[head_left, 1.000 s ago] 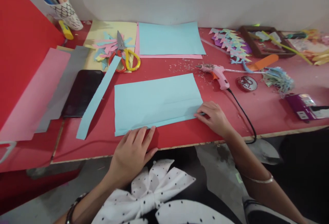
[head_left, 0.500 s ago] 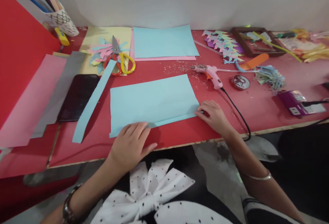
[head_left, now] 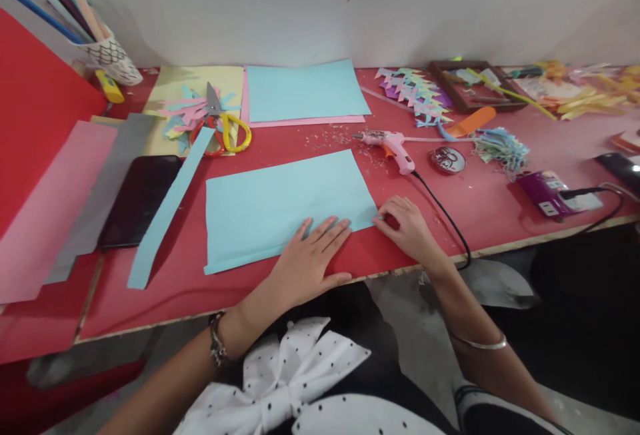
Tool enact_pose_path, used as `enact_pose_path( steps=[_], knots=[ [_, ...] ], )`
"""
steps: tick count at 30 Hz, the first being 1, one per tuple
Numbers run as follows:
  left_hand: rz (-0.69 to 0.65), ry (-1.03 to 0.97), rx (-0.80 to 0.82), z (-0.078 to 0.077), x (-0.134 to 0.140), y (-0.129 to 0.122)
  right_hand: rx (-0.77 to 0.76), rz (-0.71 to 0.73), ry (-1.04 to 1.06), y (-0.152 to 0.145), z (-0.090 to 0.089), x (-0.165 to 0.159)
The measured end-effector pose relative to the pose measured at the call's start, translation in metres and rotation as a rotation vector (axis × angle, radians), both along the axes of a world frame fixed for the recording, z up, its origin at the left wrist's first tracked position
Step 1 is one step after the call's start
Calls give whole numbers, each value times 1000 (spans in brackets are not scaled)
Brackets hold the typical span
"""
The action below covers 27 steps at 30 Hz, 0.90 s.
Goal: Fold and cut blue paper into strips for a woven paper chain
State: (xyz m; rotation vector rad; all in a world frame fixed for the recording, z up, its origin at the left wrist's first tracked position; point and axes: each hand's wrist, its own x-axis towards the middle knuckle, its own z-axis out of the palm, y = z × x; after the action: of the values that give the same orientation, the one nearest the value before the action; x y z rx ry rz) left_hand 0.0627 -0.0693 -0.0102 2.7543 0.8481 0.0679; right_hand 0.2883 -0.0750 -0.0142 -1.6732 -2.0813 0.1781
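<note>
A light-blue sheet of paper (head_left: 280, 202) lies on the red table, its near edge folded over in a narrow strip. My left hand (head_left: 307, 265) rests flat across that folded edge, fingers stretched out and thumb apart. At the sheet's near right corner, my right hand (head_left: 404, 227) pinches the paper between thumb and fingers. To the left, a cut light-blue paper strip (head_left: 170, 208) leans over a black phone (head_left: 143, 198), its upper end by the scissors (head_left: 227, 130) with red and yellow handles.
A pink glue gun (head_left: 393, 146) with a black cord lies right of the sheet, near a round tin (head_left: 447, 160) and a purple power box (head_left: 547, 195). Behind are more blue sheets (head_left: 305, 92), paper scraps (head_left: 187, 112) and a brown tray (head_left: 443, 82). A pen cup (head_left: 117, 58) stands back left.
My left hand has slid right along the folded edge, from the sheet's left part toward my right hand. The right hand stays at the corner. The whole view has shifted slightly.
</note>
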Motion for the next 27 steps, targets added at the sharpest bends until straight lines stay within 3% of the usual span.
enact_pose_path(
  steps=[7,12,16,27],
  knots=[
    [4,4,-18,1,0,0,67,-138,-112,-11,8,-19],
    [9,-15,-21,0,1,0,-59,139,-287,-43,10,-47],
    [4,-57,-1,-1,-3,0,-123,38,-376,-61,7,-50],
    [51,-47,134,-5,-77,-13,-117,-114,-383,-64,4,-40]
  ],
)
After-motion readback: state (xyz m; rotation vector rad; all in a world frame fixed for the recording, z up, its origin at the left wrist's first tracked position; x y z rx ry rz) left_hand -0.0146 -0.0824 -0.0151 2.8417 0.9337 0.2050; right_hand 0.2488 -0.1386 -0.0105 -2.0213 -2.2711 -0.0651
